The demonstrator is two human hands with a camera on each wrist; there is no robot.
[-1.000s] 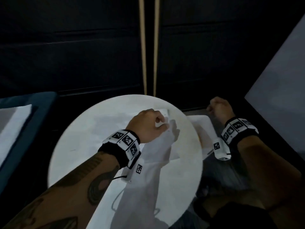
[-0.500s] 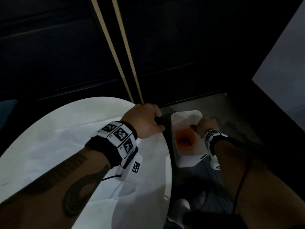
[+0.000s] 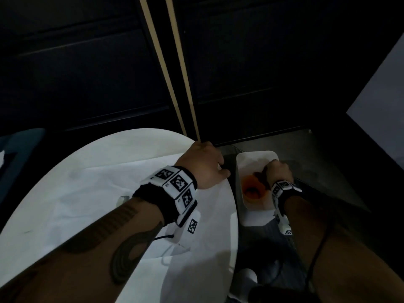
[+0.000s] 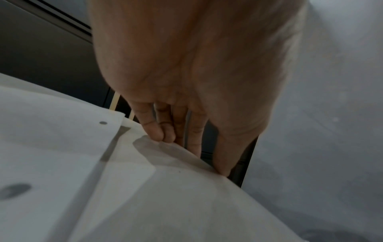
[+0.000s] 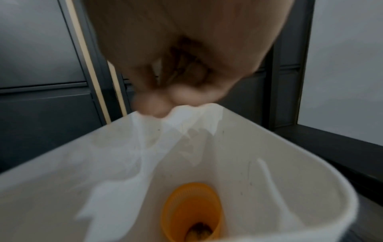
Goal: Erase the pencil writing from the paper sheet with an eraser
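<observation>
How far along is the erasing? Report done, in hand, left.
Done: cannot tell; no writing or eraser shows. In hand: left hand rests on the paper sheet at the table edge; right hand hangs curled over the white bin. Left: checking the sheet for marks.

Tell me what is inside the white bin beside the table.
Inside the white bin lie an orange mesh cup, with something dark at its bottom, and crumpled white paper. The right hand is over the bin; anything under the paper is hidden.

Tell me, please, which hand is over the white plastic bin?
The right hand, above the white plastic bin; the left hand touches paper on the round table.
</observation>
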